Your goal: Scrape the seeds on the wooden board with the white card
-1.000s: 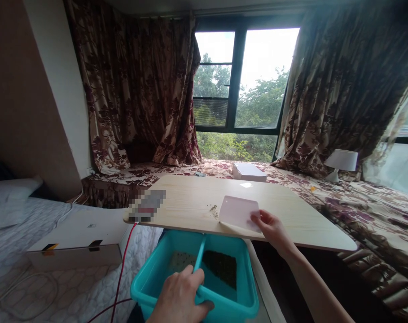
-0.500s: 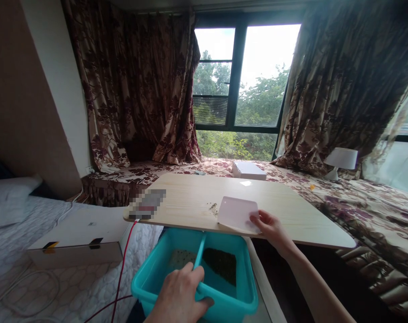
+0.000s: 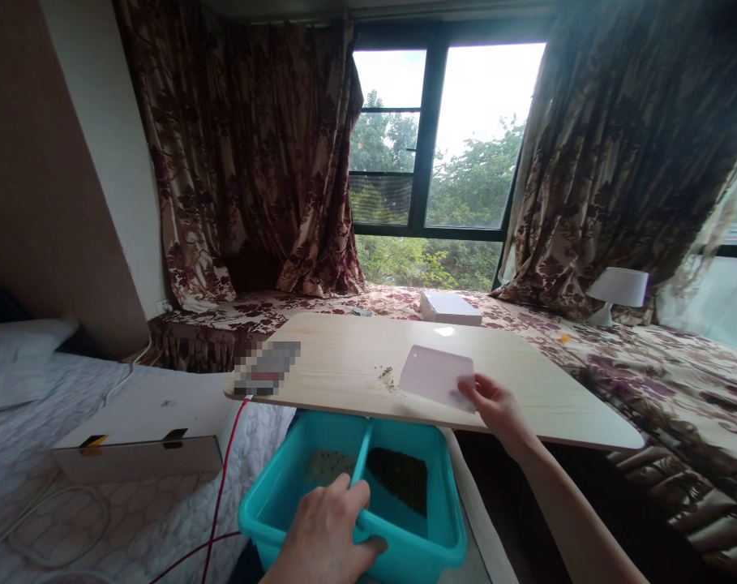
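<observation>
My left hand [image 3: 332,527] grips the divider of a turquoise two-compartment plastic bin [image 3: 264,495] below the table's front edge. Dark green grains [image 3: 400,480] lie in the bin's right compartment; the left one holds pale material with dark specks [image 3: 332,465], partly behind my hand. My right hand [image 3: 493,401] pinches the right edge of a thin, pale, translucent plastic scraper [image 3: 436,373] with a small hole in one corner. The scraper is tilted over the wooden tabletop [image 3: 344,341]. Just left of it lies a small pile of grains [image 3: 386,377] and pale powder.
A blurred flat device [image 3: 267,369] with a red cable [image 3: 225,462] rests at the table's left end. A white box [image 3: 149,426] lies on the quilted bed at left. Beyond the table are another white box [image 3: 450,308] and a lamp [image 3: 617,288].
My right hand has moved the scraper slightly right and away from me, off the table's front edge. My left hand and the bin look almost unchanged.
</observation>
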The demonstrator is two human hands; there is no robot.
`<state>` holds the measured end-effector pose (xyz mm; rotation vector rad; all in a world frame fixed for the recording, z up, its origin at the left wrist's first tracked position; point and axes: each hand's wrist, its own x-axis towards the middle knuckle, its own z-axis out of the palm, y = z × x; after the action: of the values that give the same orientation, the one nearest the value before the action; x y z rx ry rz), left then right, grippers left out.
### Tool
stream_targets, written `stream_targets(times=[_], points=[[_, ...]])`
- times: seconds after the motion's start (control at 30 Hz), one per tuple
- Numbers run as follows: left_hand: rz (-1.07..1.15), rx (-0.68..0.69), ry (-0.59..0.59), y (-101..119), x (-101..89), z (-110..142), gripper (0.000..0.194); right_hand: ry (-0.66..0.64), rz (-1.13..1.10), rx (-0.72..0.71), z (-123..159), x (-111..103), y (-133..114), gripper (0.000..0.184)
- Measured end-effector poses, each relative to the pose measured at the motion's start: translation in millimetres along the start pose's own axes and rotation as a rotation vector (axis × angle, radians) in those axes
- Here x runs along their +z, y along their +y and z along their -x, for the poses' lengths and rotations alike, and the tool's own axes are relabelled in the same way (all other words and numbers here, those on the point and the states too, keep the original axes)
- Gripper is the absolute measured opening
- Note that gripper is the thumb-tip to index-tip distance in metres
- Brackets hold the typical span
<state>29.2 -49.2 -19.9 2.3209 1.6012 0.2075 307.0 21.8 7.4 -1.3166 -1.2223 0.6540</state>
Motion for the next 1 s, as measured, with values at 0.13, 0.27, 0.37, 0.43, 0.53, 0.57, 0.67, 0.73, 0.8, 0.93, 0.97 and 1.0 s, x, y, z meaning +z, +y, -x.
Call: stream_targets(times=[0.13,0.27,0.37,0.43,0.53,0.57,0.67,0.73,0.8,0.93,0.97,1.0], points=[[0.0,0.003,0.006,-2,3.4,0,0.018,-0.024,-0.004,-0.041,-6,10,4,0.041],[0.005,0.009,0.017,-2,4.3,-1,0.017,-0.045,0.018,-0.052,-10,15,8,0.038],[0.0,0.004,0.014,-1,3.4,-1,0.017,-0.041,0.061,-0.068,-11,14,7,0.037],[-0.002,0.006,0.012,-1,2.8,0,0.017,-0.016,0.072,-0.074,-11,13,5,0.037],[-0.007,0.007,0.007,-2,2.4,1,0.018,0.005,0.051,-0.067,-12,13,2,0.037],[-0.009,0.005,0.005,-2,2.3,1,0.018,0.003,0.043,-0.066,-12,14,1,0.037],[-0.01,0.002,-0.001,-2,2.6,1,0.019,-0.016,0.04,-0.073,-14,19,1,0.036],[-0.012,-0.002,0.001,-2,3.1,0,0.019,-0.038,0.042,-0.076,-13,20,1,0.036],[-0.013,-0.001,0.009,-2,3.9,-1,0.018,-0.054,0.039,-0.074,-12,19,0,0.035],[-0.009,0.011,0.03,-3,5.5,-1,0.018,-0.05,0.035,-0.063,-10,17,-4,0.035],[-0.008,0.013,0.031,-3,5.7,-1,0.018,-0.047,0.037,-0.061,-10,17,-5,0.035],[-0.007,0.012,0.03,-3,5.9,-1,0.018,-0.047,0.039,-0.06,-9,17,-5,0.035]])
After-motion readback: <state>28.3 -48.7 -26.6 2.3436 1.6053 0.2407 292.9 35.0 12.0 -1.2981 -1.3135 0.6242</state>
